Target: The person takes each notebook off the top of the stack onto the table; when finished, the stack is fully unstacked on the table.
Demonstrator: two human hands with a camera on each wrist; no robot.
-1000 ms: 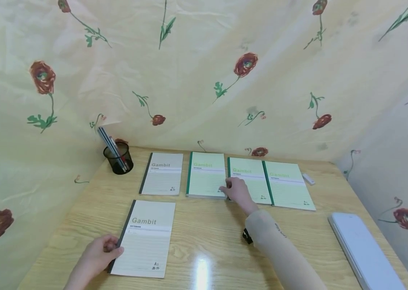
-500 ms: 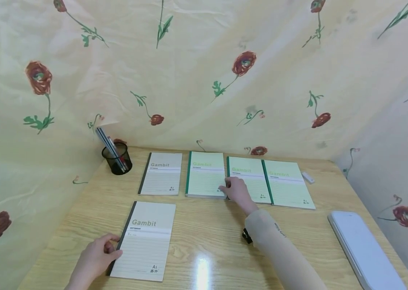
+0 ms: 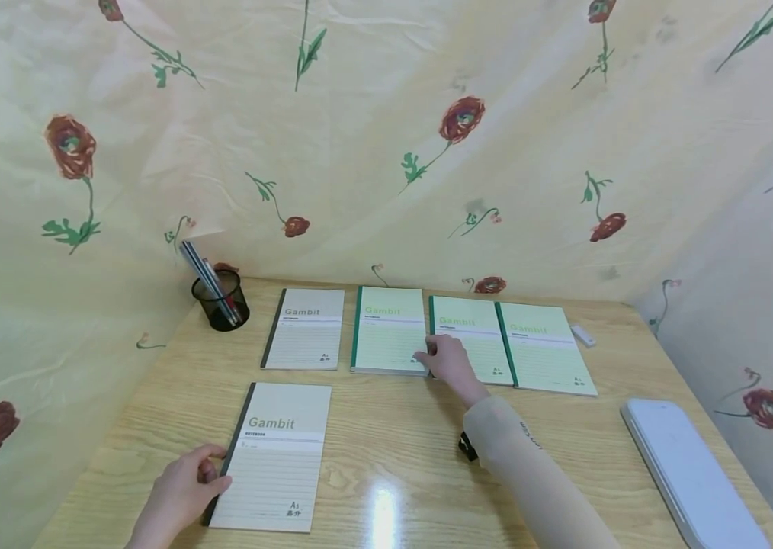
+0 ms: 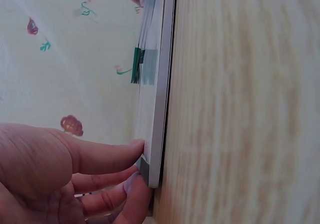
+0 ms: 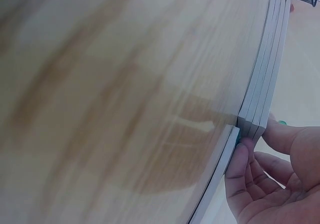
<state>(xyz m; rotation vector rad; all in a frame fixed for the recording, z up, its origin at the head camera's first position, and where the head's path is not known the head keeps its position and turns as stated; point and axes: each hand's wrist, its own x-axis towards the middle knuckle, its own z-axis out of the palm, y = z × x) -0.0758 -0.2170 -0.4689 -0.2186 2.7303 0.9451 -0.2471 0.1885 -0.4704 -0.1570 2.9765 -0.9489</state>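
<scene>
A notebook with a black spine (image 3: 270,457) lies at the front left of the table. My left hand (image 3: 184,488) pinches its spine edge: in the left wrist view the thumb (image 4: 110,156) presses the cover and the fingers curl at the edge. Farther back, my right hand (image 3: 451,366) grips the lower right corner of a stack of green-spined notebooks (image 3: 389,335). In the right wrist view the thumb (image 5: 285,136) lies on the stack's cover side, with curled fingers at its edge. Beside that hand is another green-spined notebook (image 3: 472,335).
Another green-spined notebook (image 3: 544,347) lies at the right of the back row, a black-spined one (image 3: 304,328) at its left. A mesh pen holder (image 3: 222,305) stands back left. A small white eraser-like block (image 3: 583,335) and a long white case-like object (image 3: 688,465) lie right.
Both hands keep nearly the same place and hold. The view shifts very slightly; no notebook has clearly moved.
</scene>
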